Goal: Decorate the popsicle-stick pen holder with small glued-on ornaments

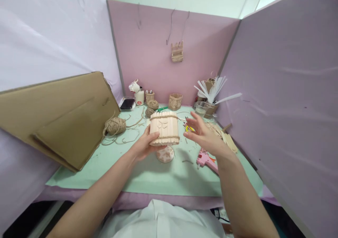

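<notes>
My left hand (145, 142) grips a small wooden-stick pot (165, 129) by its left side and base, holding it above the table. Twine bands run round the pot near its top and bottom, and thin wooden pieces form a small motif on the front. To the right of the pot, my right hand (202, 132) hovers with fingers apart and nothing in them. Below the pot lies a round, pale disc (165, 154) with brownish patches. A pink glue gun (207, 161) rests on the table under my right forearm.
Balls of twine (115, 125) lie left and behind. Cardboard (66, 125) leans at the left. Glue sticks (212, 90) stand in a container at the back right, near a clear cup (201, 108). Wooden sticks (229, 141) are at the right; another stick pot (175, 101) stands behind.
</notes>
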### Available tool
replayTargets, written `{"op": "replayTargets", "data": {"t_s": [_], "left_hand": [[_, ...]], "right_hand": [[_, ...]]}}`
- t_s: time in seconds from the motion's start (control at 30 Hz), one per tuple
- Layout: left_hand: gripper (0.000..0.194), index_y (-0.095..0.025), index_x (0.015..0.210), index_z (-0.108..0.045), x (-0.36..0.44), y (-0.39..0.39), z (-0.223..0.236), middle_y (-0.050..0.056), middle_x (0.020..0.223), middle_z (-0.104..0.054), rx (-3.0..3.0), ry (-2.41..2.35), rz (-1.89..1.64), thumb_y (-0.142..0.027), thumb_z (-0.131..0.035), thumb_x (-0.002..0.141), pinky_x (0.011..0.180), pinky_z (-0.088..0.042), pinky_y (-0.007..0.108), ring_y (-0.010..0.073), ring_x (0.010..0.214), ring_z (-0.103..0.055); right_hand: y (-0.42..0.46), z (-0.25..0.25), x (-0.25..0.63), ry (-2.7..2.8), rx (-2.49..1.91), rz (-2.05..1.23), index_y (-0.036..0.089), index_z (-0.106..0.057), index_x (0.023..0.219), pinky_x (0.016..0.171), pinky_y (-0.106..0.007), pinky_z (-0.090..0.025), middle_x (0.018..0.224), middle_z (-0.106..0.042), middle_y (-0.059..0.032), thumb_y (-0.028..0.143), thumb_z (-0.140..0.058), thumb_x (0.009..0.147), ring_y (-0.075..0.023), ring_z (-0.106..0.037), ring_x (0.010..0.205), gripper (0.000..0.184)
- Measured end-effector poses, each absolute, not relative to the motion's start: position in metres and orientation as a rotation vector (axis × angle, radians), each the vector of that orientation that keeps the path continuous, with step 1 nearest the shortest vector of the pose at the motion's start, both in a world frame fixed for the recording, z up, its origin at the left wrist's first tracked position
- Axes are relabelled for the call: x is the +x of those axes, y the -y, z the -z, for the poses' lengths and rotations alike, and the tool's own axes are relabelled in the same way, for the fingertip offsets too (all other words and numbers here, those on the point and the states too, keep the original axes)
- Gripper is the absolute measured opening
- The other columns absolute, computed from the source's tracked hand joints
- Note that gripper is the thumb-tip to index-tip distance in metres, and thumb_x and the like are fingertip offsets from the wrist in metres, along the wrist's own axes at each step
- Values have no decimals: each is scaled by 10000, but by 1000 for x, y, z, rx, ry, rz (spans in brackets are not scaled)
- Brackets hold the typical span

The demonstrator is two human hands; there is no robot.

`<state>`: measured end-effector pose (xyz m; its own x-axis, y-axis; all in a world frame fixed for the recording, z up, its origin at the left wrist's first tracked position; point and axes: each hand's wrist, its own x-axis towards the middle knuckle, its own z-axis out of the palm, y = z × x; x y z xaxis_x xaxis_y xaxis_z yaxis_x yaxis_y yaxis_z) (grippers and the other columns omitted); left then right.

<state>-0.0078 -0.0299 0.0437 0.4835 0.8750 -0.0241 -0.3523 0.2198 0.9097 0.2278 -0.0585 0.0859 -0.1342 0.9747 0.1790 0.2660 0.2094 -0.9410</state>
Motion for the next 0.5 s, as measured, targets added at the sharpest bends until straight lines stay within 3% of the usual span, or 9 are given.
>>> {"op": "replayTargets", "data": {"t_s": [0.13,0.23,0.33,0.5], "left_hand": [[843,-319,1411,-225,-2,7,-49,152,1425,-401,1130,-677,-969,-396,-706,723,919,-465,536,330,1191,-515],[963,-363,1442,-89,4,-12,-47,144,1446,-369,1254,-680,-1047,-377,-717,712,940,-440,559,319,1230,-482],[1134,-300,1464,20,6,-29,-38,167,1476,-312,1432,-643,-1158,-346,-770,651,1023,-374,521,323,1315,-381],[1210,-220,1474,-41,-3,-52,-18,202,1450,-339,1680,-575,-1082,-317,-828,560,1055,-338,486,333,1330,-350]], "right_hand": [[46,-66,209,1457,-1247,-1103,265,-170,1462,1022,-452,-388,1434,-380,-152,506,-648,765,-234,-409,1298,879],[34,-58,194,1385,-1213,-1117,237,-150,1462,1006,-449,-407,1406,-417,-167,484,-649,765,-230,-480,1233,892],[19,-45,185,1388,-1096,-1042,226,-118,1464,979,-415,-439,1397,-429,-161,378,-715,713,-227,-492,1222,971],[-7,-8,183,1434,-1085,-854,243,-82,1473,979,-420,-444,1372,-456,-143,203,-737,626,-245,-469,1247,1071]]}}
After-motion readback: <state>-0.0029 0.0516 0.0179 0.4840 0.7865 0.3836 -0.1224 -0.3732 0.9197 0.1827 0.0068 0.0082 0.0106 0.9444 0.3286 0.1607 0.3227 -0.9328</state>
